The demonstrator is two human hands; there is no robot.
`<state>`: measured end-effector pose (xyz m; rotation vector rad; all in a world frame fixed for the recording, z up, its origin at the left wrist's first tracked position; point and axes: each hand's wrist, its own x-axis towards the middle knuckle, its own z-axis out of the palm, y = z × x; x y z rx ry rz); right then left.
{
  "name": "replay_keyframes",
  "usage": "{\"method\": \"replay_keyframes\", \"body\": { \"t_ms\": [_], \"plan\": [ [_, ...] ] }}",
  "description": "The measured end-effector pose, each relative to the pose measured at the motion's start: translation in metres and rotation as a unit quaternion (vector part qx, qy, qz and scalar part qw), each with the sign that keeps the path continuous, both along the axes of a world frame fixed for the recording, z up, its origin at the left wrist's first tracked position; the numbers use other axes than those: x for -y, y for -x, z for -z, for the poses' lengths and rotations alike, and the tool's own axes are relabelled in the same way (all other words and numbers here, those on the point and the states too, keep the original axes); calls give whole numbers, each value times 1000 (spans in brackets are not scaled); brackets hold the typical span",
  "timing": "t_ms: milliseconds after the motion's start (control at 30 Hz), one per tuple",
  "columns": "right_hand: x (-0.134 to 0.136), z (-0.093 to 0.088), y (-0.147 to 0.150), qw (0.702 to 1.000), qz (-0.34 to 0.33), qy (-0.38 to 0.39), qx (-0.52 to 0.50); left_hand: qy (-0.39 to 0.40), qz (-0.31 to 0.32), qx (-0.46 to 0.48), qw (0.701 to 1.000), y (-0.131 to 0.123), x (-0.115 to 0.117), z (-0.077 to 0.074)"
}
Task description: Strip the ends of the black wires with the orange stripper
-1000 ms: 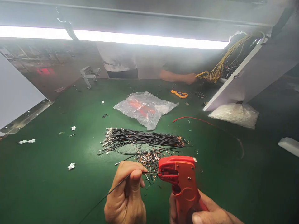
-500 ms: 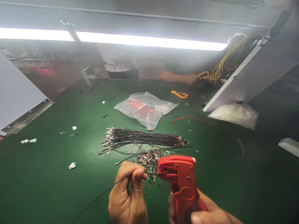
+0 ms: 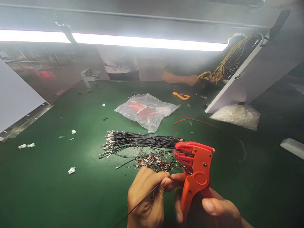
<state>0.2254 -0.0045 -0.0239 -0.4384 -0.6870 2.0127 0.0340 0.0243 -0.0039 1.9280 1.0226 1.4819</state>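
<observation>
My left hand (image 3: 147, 199) pinches a thin black wire (image 3: 139, 206) between thumb and fingers, and the wire trails down to the lower left. My right hand (image 3: 211, 210) grips the handles of an orange wire stripper (image 3: 196, 171), held upright just right of the left fingertips. The stripper's jaws point left, above the wire's pinched end. Behind them on the green table (image 3: 47, 190) lies a bundle of black wires with metal ends (image 3: 142, 142). In front of the bundle is a scatter of small cut pieces (image 3: 156, 160).
A clear plastic bag (image 3: 146, 110), a red wire (image 3: 197, 122) and a bag of white parts (image 3: 235, 115) lie further back. Another person's hand (image 3: 191, 79) works at yellow wires (image 3: 222, 68) by a tilted white panel (image 3: 251, 76). White scraps (image 3: 71, 170) dot the left side.
The stripper has moved up and to the right, off the wire's end. My left hand has shifted right with the wire still pinched.
</observation>
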Motion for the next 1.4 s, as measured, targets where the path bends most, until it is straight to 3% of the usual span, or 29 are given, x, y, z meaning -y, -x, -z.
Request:
{"method": "replay_keyframes", "body": {
  "t_ms": [100, 333, 467, 633, 800, 933, 1133, 1400],
  "plan": [
    [1, 1, 0, 1000, 4, -7, 13, 13, 4, -13, 1000, 2, 0, 2],
    [0, -8, -2, 996, 13, -16, 89, 36, -50, -92, 994, -5, 5, 8],
    [1, -8, -1, 998, 5, -10, 69, 46, -88, -6, 995, -10, 9, 0],
    [2, -4, -2, 997, -68, 12, -14, 44, -185, 69, 979, 2, 1, -13],
    [4, 1, 1, 990, -134, 15, -39, 41, -181, 163, 969, 1, -2, -18],
    [6, 5, 3, 988, -143, 25, -48, 90, -221, 235, 942, -13, 5, -16],
    [5, 5, 3, 986, -153, 39, -50, 82, -166, 256, 949, -7, 4, -14],
    [5, 11, 3, 989, -135, 35, -42, 105, -123, 316, 935, 3, 0, -14]
  ]
}}
